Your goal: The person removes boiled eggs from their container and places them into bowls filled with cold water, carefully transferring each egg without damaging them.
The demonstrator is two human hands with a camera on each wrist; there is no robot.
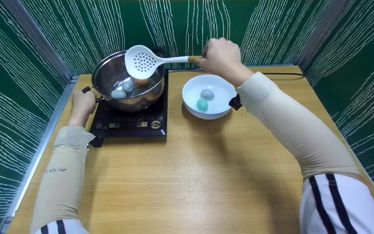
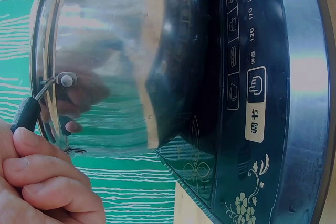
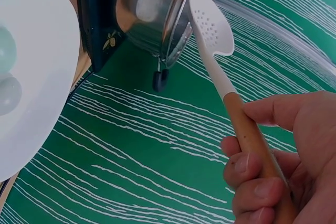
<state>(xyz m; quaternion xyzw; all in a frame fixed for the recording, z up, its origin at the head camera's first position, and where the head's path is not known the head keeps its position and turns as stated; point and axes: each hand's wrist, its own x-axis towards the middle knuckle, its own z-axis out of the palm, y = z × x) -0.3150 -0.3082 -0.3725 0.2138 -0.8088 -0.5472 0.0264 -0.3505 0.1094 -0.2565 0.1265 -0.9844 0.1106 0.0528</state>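
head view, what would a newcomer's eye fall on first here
Probably the white perforated ladle, held above the steel pot by the right hand. Next would come two pale blue eggs and an orange-brown egg in the pot, plus a turquoise egg and a grey-blue egg in the white bowl beside it. Behind, the white-streaked green wall also stands out.

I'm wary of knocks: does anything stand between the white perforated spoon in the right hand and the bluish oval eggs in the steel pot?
Nothing visible does. The white perforated spoon in the right hand hangs above the lidless round steel pot, and the bluish oval eggs show inside; the spoon partly hides the brown egg.
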